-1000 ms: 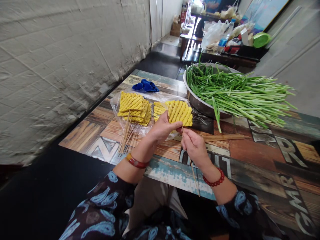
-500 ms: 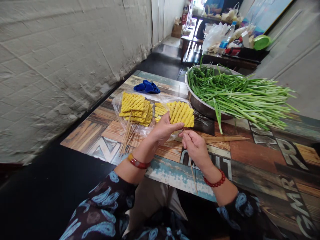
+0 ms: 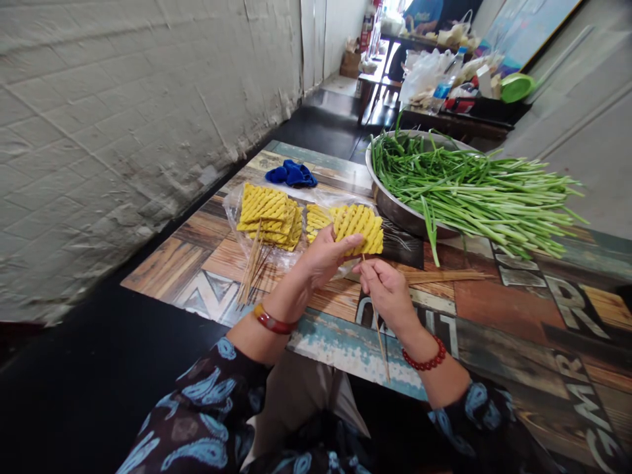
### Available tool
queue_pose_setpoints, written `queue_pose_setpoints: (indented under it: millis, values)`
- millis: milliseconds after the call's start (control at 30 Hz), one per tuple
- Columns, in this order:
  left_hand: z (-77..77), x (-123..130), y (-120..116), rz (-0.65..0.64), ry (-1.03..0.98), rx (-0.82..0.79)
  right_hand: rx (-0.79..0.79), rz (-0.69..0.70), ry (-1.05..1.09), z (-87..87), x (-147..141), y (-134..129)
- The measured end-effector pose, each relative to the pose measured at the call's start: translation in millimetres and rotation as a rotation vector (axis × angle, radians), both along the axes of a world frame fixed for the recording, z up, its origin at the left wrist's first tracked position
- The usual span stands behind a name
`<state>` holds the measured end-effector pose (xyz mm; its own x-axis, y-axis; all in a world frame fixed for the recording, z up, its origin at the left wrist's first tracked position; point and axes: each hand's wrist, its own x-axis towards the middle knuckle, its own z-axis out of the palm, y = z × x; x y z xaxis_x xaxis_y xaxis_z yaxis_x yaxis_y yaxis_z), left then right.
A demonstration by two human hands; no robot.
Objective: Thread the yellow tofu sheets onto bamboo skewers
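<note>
My left hand (image 3: 328,258) grips a flat yellow piece of food with a ridged lattice surface (image 3: 363,227), thumb on top and fingers underneath. My right hand (image 3: 385,286) pinches a thin wooden skewer (image 3: 379,332) just below that piece. The skewer's upper end meets the lower edge of the yellow piece; how deep it goes in is hidden. Left of my hands, a stack of skewered yellow pieces (image 3: 269,214) lies on clear plastic, its sticks (image 3: 253,270) pointing toward me. Another yellow piece (image 3: 316,220) lies partly behind my left hand.
A metal basin (image 3: 378,187) heaped with long green stalks (image 3: 484,191) stands at the right. Loose skewers (image 3: 444,275) lie beyond my right hand, and a blue cloth (image 3: 291,173) at the table's back. Behind, a cluttered table holds a bottle (image 3: 447,79); a person (image 3: 424,13) is farther off.
My left thumb has shifted slightly up over the face of the yellow piece. My right hand and the skewer are almost where they were.
</note>
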<state>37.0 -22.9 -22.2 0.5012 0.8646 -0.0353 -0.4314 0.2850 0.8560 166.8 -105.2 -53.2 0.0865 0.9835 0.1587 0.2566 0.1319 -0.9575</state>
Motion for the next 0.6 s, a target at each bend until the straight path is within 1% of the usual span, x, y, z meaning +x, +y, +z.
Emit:
queue_pose_setpoints:
  millis: [100,267,600]
  values:
    - [-2.1,0.3,1.0,0.021,-0.021,-0.039,-0.004,0.012,-0.007,0.6,-1.2,0.1]
    - [-4.0,1.9,0.8,0.041,-0.023,-0.017,-0.002,0.005,-0.031,2.9,-2.1,0.3]
    - [-6.6,2.3,0.8,0.011,0.010,-0.023,0.016,-0.028,-0.043,3.7,-2.1,-0.4]
